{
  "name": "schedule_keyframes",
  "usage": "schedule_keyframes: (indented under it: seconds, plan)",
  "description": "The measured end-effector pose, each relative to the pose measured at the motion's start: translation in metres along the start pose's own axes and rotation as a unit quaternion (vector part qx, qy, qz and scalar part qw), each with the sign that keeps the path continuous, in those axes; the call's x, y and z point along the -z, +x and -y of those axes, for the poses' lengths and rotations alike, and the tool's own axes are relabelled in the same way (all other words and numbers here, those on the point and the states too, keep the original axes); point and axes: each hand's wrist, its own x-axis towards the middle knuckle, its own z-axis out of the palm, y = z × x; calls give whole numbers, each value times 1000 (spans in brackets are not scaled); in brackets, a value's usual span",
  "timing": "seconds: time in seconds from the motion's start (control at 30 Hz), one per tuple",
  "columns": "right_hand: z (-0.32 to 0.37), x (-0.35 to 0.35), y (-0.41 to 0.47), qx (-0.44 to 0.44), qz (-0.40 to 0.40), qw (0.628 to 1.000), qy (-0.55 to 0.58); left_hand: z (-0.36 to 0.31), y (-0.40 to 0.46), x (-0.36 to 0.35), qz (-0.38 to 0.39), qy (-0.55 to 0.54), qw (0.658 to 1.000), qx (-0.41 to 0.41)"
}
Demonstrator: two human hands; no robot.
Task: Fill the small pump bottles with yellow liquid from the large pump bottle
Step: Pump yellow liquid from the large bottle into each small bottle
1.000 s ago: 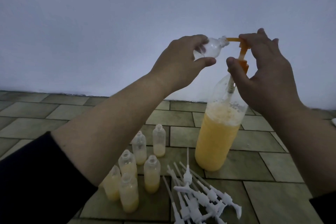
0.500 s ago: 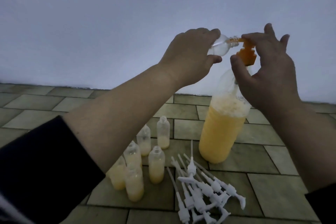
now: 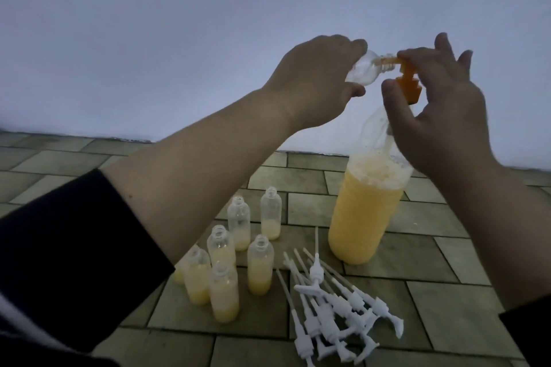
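Head view: small bottle [image 3: 155,68] pinched between left-hand fingers [image 3: 353,46], at orange spout [image 3: 477,61].

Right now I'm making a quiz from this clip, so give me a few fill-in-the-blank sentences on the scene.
1. The left hand holds a small clear bottle up to the ____ pump spout.
2. The big bottle holds ____ liquid.
3. The small bottles on the floor have no ____ on.
4. The white pump tops lie on the tiled ____.

Missing words: orange; yellow; tops; floor
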Motion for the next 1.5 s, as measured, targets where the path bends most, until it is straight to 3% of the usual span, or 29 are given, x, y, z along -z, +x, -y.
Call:
schedule_keyframes:
  seconds: [0.2,0.47,0.73,0.9,1.2,1.37,1.5]
  plan:
    - [2,10,6,5,-10,1000,-22,-2,5,3,-31,-18,999,6]
    - [2,11,1,6,19,1000,3,0,1,2,0,-21,1000,-1]
    - [10,8,2,-15,-33,999,-2,-4,-4,-1,-32,-11,999,-1]
    - [4,12,4,6,1,1000,-1,-3,-2,0,-6,-11,1000,-4]
    - [1,6,-7,-28,-38,999,-3,-10,-3,-3,-10,-27,1000,-8]
    - [3,11,-1,-2,-10,1000,2,-8,-1,4,-17,-31,999,0]
    - [6,13,2,-4,-37,999,0,-9,3,7,-36,-27,999,-3]
